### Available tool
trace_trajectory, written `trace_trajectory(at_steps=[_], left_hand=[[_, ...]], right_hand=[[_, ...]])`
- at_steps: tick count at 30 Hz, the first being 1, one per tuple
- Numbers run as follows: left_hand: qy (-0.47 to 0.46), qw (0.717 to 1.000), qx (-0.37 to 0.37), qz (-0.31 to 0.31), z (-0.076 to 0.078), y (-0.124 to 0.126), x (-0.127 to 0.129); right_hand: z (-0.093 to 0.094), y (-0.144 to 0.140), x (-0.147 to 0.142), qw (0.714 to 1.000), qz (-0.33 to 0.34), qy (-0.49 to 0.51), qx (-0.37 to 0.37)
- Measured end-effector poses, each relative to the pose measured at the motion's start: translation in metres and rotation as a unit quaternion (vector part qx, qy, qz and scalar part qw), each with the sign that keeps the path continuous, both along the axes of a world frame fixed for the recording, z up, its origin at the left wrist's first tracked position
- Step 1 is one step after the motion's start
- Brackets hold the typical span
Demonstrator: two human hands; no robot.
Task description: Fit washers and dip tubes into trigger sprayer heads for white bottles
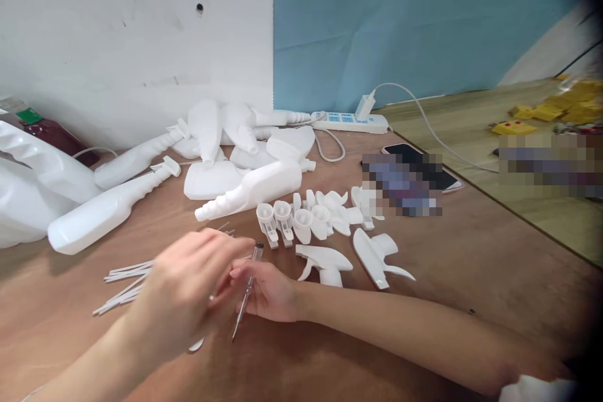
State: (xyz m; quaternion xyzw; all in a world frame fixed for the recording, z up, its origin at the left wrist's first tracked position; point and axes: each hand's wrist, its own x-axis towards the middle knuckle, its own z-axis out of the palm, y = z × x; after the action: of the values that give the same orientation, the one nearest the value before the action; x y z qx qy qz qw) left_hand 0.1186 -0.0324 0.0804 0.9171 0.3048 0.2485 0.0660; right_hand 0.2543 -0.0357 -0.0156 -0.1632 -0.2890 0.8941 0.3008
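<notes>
Screwdriver (247,292) aslant, tip down-left

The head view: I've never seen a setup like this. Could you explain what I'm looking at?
There is no robot here, just a person's two bare hands. The single picture comes from a camera worn on the head, looking forward and down.

The left hand and right hand meet over a brown table. A slim screwdriver, tip down, appears to be held in the right hand. The left hand's fingers are curled; whatever they may hold is hidden, though a white piece shows below that hand.

Beyond the hands lie white bottles and white spray heads. Thin white tubes lie beside the left hand. Farther back are a partly blurred phone and a power strip.
</notes>
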Motion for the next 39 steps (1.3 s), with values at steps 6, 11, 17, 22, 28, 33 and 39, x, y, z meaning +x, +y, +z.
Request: trace_trajectory(at_steps=[6,11,17,22,28,33,39], left_hand=[[0.082,0.959,0.023,0.269,-0.013,0.049,-0.087],[0.185,0.887,0.007,0.424,-0.041,0.072,-0.155],[0.227,0.825,-0.009,0.518,-0.064,0.076,-0.196],[0.226,0.85,-0.01,0.476,-0.065,0.078,-0.217],[0.186,0.884,0.05,0.427,-0.07,0.076,-0.239],[0.068,0.883,0.057,0.461,-0.072,0.071,-0.246],[-0.127,0.832,0.021,0.539,-0.079,0.068,-0.263]], right_hand=[[-0.006,0.0,-0.002,0.997,0.022,0.036,-0.059],[-0.004,-0.001,-0.002,0.998,0.019,0.027,-0.057],[0.001,0.0,-0.001,0.998,0.021,0.011,-0.051],[0.01,0.002,0.002,0.998,0.06,-0.016,-0.032],[0.01,0.0,0.001,1.0,-0.009,-0.02,-0.009],[0.008,-0.004,-0.002,0.998,-0.058,-0.01,-0.006],[0.008,-0.005,-0.005,0.995,-0.093,-0.021,-0.004]])
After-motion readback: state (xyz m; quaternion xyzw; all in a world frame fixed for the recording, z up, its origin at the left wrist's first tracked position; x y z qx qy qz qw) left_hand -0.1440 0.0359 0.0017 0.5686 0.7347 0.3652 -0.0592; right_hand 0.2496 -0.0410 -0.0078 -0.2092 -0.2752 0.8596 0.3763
